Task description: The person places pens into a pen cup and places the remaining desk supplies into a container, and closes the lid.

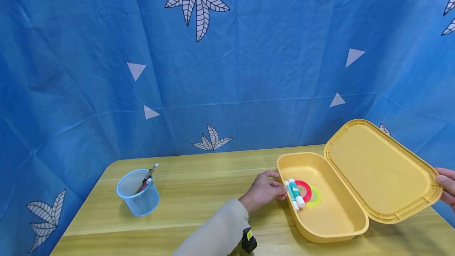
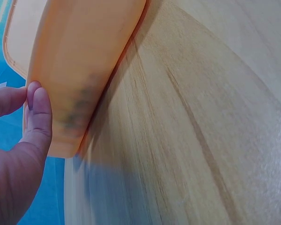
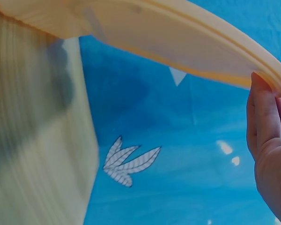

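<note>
A yellow plastic box (image 1: 330, 224) stands on the table at the right, with its lid (image 1: 380, 169) raised and tilted out to the right. Inside lie two glue sticks (image 1: 296, 193) along the left wall, beside a red ring-shaped roll (image 1: 306, 191) and a yellow-green one (image 1: 316, 198). My left hand (image 1: 264, 191) pinches the box's left rim between thumb and fingers; the left wrist view shows the thumb against the outer wall (image 2: 79, 61). At the far right, my right hand (image 1: 448, 187) grips the lid's outer edge, which the right wrist view shows from below.
A light blue mesh pen cup (image 1: 143, 204) with a few pens and a pencil stands at the left of the wooden table (image 1: 199, 181). Blue patterned cloth (image 1: 249, 70) hangs behind the table and along both sides.
</note>
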A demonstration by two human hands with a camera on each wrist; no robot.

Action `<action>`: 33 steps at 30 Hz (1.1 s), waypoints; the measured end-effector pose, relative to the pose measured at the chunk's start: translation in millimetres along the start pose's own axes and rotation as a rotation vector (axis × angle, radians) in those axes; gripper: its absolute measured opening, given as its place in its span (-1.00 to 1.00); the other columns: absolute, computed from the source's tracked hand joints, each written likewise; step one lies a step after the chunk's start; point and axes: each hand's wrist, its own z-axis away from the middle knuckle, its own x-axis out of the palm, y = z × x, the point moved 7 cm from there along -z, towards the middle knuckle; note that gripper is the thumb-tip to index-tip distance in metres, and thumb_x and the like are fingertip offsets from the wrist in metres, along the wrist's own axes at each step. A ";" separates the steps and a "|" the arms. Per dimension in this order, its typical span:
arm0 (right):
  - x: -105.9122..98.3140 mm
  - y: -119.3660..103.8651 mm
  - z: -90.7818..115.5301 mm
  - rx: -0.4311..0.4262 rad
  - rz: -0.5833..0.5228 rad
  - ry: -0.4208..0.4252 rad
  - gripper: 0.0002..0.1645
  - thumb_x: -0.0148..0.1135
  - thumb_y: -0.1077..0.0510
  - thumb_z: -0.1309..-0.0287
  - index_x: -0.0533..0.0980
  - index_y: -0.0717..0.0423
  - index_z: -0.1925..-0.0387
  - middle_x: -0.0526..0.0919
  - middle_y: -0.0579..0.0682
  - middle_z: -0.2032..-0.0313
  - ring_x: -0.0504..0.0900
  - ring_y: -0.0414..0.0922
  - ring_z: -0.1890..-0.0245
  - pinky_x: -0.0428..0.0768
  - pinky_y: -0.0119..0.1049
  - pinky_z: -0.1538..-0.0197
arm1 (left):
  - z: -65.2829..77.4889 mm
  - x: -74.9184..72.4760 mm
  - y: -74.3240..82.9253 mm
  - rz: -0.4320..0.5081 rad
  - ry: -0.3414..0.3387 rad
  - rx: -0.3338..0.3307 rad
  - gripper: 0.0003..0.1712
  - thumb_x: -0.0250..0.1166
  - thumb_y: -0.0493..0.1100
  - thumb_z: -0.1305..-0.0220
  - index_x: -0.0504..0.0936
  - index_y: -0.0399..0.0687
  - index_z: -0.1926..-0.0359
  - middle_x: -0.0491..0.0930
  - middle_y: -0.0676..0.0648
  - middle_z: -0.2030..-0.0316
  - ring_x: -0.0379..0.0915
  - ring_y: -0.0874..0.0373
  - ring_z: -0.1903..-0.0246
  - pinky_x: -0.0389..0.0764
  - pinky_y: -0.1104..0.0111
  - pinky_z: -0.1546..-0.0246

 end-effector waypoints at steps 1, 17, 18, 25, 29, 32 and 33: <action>14.1 -7.3 1.2 -0.002 0.019 0.007 -0.54 -0.26 0.55 -0.29 0.54 0.27 0.04 0.69 0.03 0.21 0.68 -0.19 0.28 0.60 -0.42 0.30 | -0.2 -0.2 -0.3 0.001 0.001 0.000 -0.54 0.32 -0.44 -0.07 0.44 -0.20 -0.02 0.56 -0.10 0.43 0.60 0.06 0.52 0.64 0.24 0.37; 130.7 -59.7 10.9 0.011 0.443 0.051 -0.47 -0.05 0.46 -0.25 0.63 -0.24 0.27 0.67 -0.28 0.43 0.63 -0.38 0.52 0.53 -0.58 0.55 | 0.7 -1.2 -2.5 0.020 -0.008 -0.004 -0.52 0.31 -0.45 -0.07 0.42 -0.23 -0.03 0.55 -0.11 0.42 0.59 0.09 0.53 0.64 0.27 0.39; 129.8 -58.0 10.5 0.007 0.462 0.044 -0.45 -0.05 0.48 -0.24 0.63 -0.25 0.27 0.67 -0.30 0.43 0.63 -0.39 0.52 0.53 -0.58 0.55 | 0.7 -1.3 -2.5 0.022 -0.008 -0.003 -0.52 0.32 -0.45 -0.07 0.42 -0.23 -0.03 0.55 -0.11 0.42 0.59 0.09 0.53 0.64 0.26 0.38; 177.2 -78.8 19.1 -0.004 0.652 0.106 -0.40 -0.02 0.49 -0.22 0.59 -0.37 0.30 0.63 -0.42 0.45 0.59 -0.48 0.53 0.48 -0.66 0.53 | 0.7 -0.5 -2.6 0.032 -0.021 0.002 -0.51 0.31 -0.45 -0.07 0.41 -0.24 -0.05 0.54 -0.12 0.41 0.59 0.07 0.51 0.64 0.23 0.35; 201.9 -88.8 24.5 -0.035 0.712 0.152 -0.38 0.03 0.50 -0.18 0.57 -0.41 0.33 0.59 -0.47 0.46 0.54 -0.53 0.53 0.43 -0.70 0.52 | 0.8 0.2 -2.1 0.041 -0.033 0.006 -0.52 0.31 -0.44 -0.08 0.41 -0.21 -0.05 0.55 -0.12 0.40 0.59 0.07 0.50 0.64 0.21 0.33; 206.6 -90.3 25.4 -0.081 0.804 0.169 -0.37 0.10 0.54 -0.10 0.57 -0.38 0.33 0.58 -0.52 0.46 0.52 -0.57 0.48 0.41 -0.75 0.43 | 0.1 0.6 -2.0 0.047 -0.037 0.004 -0.53 0.31 -0.44 -0.09 0.41 -0.20 -0.04 0.55 -0.12 0.40 0.60 0.07 0.50 0.64 0.20 0.32; 208.8 -90.6 25.4 -0.093 0.827 0.167 -0.37 0.11 0.55 -0.07 0.59 -0.36 0.32 0.58 -0.52 0.45 0.52 -0.57 0.46 0.40 -0.76 0.41 | -0.3 0.7 -2.1 0.052 -0.034 0.003 -0.53 0.31 -0.44 -0.08 0.41 -0.20 -0.04 0.55 -0.13 0.40 0.60 0.07 0.49 0.64 0.19 0.31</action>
